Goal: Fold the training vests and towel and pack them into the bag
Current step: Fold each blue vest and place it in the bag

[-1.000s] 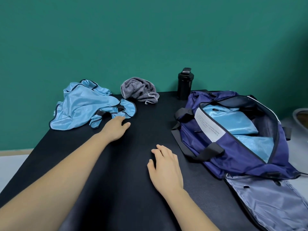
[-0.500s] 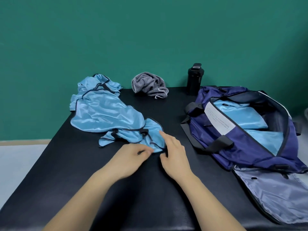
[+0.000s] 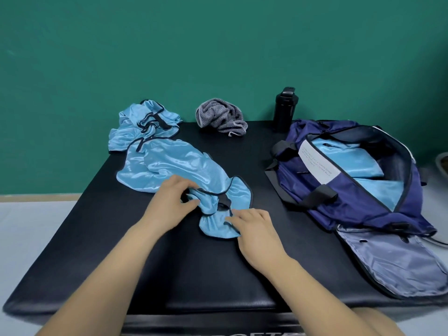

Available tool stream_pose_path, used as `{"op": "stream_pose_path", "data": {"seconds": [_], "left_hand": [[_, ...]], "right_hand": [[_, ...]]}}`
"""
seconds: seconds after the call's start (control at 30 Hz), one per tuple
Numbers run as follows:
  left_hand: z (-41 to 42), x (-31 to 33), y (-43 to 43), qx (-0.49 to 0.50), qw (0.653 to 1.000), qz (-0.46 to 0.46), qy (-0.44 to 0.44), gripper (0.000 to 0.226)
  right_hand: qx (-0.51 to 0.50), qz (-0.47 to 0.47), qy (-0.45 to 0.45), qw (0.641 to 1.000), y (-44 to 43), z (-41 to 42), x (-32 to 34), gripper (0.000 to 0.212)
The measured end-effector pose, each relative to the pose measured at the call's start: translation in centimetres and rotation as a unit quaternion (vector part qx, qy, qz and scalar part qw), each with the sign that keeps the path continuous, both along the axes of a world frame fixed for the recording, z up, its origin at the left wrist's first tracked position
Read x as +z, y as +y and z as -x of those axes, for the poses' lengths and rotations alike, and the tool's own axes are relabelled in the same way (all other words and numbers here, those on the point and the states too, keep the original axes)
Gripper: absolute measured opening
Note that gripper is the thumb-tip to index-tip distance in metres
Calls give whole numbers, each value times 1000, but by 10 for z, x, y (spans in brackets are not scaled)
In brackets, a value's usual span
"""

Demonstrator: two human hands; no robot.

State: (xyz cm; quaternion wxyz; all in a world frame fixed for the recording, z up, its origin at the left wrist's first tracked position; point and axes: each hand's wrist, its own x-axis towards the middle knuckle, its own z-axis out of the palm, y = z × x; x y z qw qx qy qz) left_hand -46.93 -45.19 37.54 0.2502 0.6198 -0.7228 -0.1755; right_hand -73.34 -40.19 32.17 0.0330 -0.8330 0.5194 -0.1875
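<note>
Crumpled light-blue satin training vest (image 3: 174, 166): left hand (image 3: 169, 202) and right hand (image 3: 254, 229) pinch its near edge; slippery fabric may bunch, spoiling fold.

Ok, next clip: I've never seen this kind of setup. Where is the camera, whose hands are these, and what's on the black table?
There is no machine here: a person works with two bare hands. The picture comes from a camera worn on their head, looking forward and down, so the arms enter from the bottom. On the black table are a light blue training vest, a crumpled blue heap behind it, likely another vest, a grey striped towel and a black bottle. On the right sits an open navy bag with folded blue fabric inside. The left hand grips the vest near its dark trim; the right hand has fingertips on the vest's near end, though I cannot tell whether it pinches.
</note>
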Motion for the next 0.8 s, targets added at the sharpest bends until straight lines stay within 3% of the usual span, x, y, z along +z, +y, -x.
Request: {"op": "stream_pose_path", "data": {"seconds": [0.1, 0.23, 0.27, 0.53, 0.63, 0.7, 0.8], "left_hand": [[10, -15, 6, -23, 995, -6, -94, 43], [3, -20, 31, -1, 991, -14, -133, 14], [-2, -19, 38, 6, 990, -15, -140, 7], [-39, -4, 104, 95, 976, -12, -196, 17], [-49, -7, 121, 140, 972, -4, -190, 14], [-48, -8, 130, 166, 972, 3, -168, 8], [-29, -14, 151, 176, 974, 39, -136, 24]], "right_hand": [[22, 10, 105, 994, 31, -4, 1, 61], [53, -46, 193, 979, 71, 10, 5, 96], [59, -44, 200, 977, 81, 16, 6, 96], [81, 11, 238, 968, 147, 56, 13, 78], [100, -13, 205, 973, 159, 60, 31, 69], [67, -60, 129, 988, 153, 57, 48, 59], [-31, -49, -18, 998, 125, 52, 57, 39]]}}
